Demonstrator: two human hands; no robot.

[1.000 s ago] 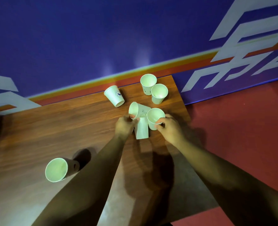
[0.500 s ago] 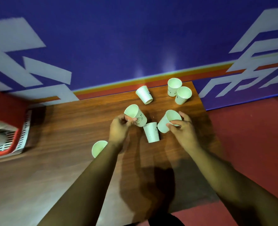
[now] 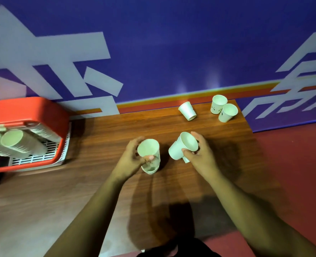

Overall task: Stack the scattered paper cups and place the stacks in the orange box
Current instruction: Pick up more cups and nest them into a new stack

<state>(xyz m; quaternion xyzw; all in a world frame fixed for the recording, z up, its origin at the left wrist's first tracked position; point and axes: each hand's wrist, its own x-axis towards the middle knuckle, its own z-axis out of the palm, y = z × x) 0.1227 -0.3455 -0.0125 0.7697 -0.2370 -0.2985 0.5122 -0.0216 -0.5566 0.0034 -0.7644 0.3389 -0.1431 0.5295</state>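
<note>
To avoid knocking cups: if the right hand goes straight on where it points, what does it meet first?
Probably nothing: the right hand points far-left across bare table toward the wall, though depth is unclear.

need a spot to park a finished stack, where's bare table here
Bare table runs between the orange box and the left hand, and along the wall from the box to the tipped cup. The far right corner is crowded: that cup plus two upright cups. The right hand fills the middle.

Orange box (image 3: pixel 29 112) cut by left edge (stacks (image 3: pixel 21 147) inside blurred); prints on far cups (image 3: pixel 227 113) unreadable.
</note>
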